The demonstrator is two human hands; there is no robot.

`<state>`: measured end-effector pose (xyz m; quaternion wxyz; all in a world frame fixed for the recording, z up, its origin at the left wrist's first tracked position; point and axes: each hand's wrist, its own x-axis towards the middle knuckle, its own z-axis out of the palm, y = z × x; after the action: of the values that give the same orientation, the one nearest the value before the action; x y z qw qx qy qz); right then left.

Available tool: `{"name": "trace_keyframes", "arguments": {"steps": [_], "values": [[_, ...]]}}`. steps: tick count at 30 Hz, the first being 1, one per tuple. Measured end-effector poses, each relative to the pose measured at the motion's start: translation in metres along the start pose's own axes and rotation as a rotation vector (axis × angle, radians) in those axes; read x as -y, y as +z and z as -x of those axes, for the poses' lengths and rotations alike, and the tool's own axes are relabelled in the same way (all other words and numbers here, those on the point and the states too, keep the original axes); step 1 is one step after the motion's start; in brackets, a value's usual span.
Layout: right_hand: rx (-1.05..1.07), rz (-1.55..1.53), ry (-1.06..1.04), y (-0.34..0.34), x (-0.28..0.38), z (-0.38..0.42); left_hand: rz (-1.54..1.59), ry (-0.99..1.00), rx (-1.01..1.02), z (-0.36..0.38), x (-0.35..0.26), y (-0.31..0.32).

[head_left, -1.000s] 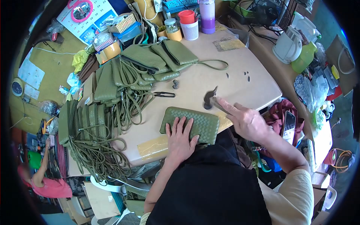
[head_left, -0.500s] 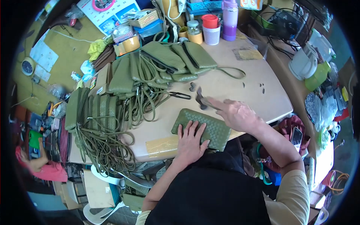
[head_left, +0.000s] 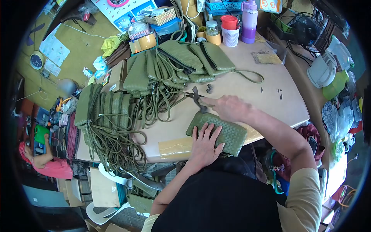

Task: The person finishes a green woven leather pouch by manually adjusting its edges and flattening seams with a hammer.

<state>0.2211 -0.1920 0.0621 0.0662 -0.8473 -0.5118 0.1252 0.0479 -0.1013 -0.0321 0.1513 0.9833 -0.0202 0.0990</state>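
Observation:
A green woven-pattern pouch (head_left: 231, 136) lies on the near edge of the table. My left hand (head_left: 206, 146) rests flat on it, fingers spread over its left half. In my right hand (head_left: 234, 109), slightly blurred, is the wooden handle of a hammer (head_left: 198, 99). The dark hammer head overlaps the far left corner of the pouch in this view. Behind the head, partly hidden by it, lies a black tool (head_left: 189, 96) like small pliers or snips. Small dark pieces (head_left: 210, 88) sit just beyond.
Stacked green pouches (head_left: 170, 62) cover the table's back left. More pouches with tangled wrist straps (head_left: 116, 147) hang over the left edge. At the back stand a purple bottle (head_left: 249, 23) and a red-lidded cup (head_left: 230, 34). A person in pink (head_left: 54, 166) is at far left.
My right hand has moved the hammer left across the pouch's far edge, bringing its head to the corner. My left hand stays on the pouch. The whole view has shifted slightly.

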Motion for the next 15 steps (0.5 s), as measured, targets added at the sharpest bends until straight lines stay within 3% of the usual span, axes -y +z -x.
{"name": "trace_keyframes", "arguments": {"steps": [2, 4, 8, 11, 13, 14, 15], "values": [[-0.009, 0.074, -0.015, -0.012, -0.002, 0.008, 0.005, 0.002, 0.009, 0.0, 0.001, -0.002], [-0.247, -0.179, 0.036, -0.012, 0.003, 0.024, 0.0, 0.004, 0.017, 0.0, 0.001, -0.001], [-0.006, -0.105, 0.112, 0.01, -0.008, 0.056, -0.021, -0.007, -0.002, -0.001, -0.001, 0.0], [-0.099, 0.016, 0.058, -0.004, -0.016, 0.078, -0.007, 0.007, -0.025, -0.001, 0.0, 0.002], [-0.484, -0.184, 0.05, 0.014, -0.013, 0.092, 0.004, 0.02, -0.014, -0.002, 0.0, 0.0], [-0.419, 0.005, 0.059, 0.032, -0.021, 0.103, 0.008, 0.01, -0.006, -0.002, -0.002, -0.003], [-0.417, 0.005, 0.072, 0.029, -0.023, 0.111, 0.009, -0.001, 0.0, -0.003, -0.003, -0.004]]}}
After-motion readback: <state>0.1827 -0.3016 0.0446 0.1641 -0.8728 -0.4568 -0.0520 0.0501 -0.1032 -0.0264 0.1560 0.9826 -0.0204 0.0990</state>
